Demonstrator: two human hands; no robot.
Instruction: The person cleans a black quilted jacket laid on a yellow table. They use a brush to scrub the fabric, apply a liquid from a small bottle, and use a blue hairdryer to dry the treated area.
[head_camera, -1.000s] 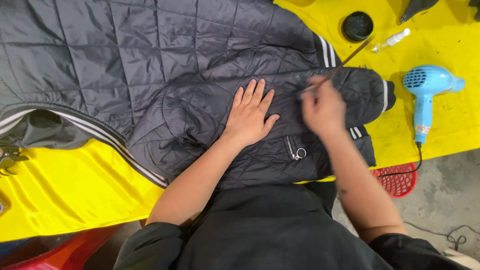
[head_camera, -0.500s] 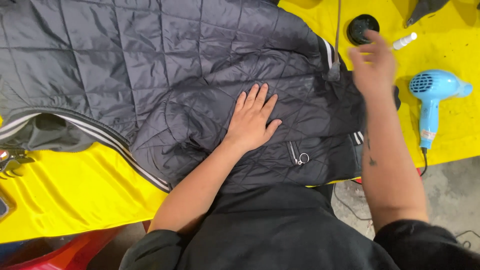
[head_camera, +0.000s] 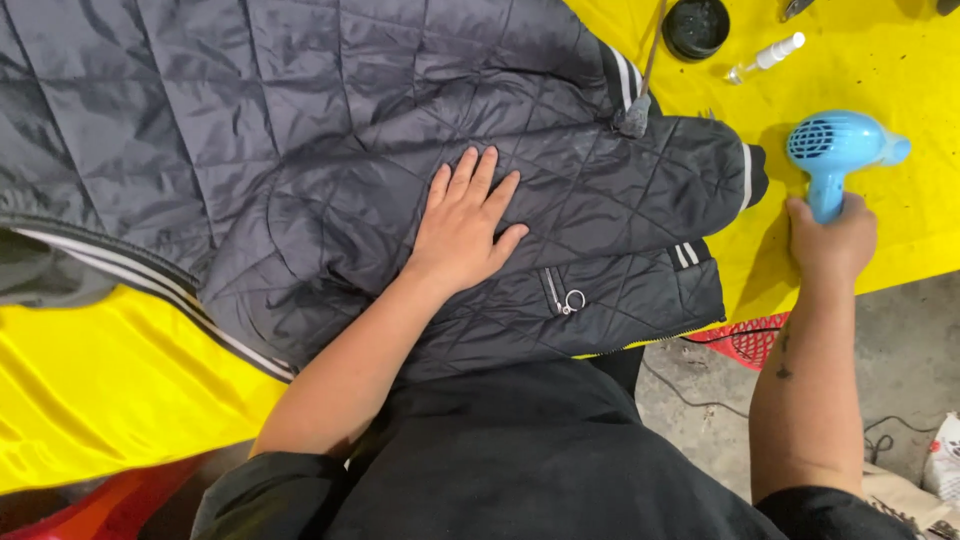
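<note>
Two hands | left hand flat on jacket | right hand gripping hairdryer

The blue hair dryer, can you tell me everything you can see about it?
The hair dryer is light blue and looks like smooth plastic. It has a round body with a grilled vent facing up, a short nozzle pointing right, and a straight handle pointing down toward the person. It lies on the yellow cover, to the right of the dark quilted jacket. The right hand is wrapped around its handle.
</note>
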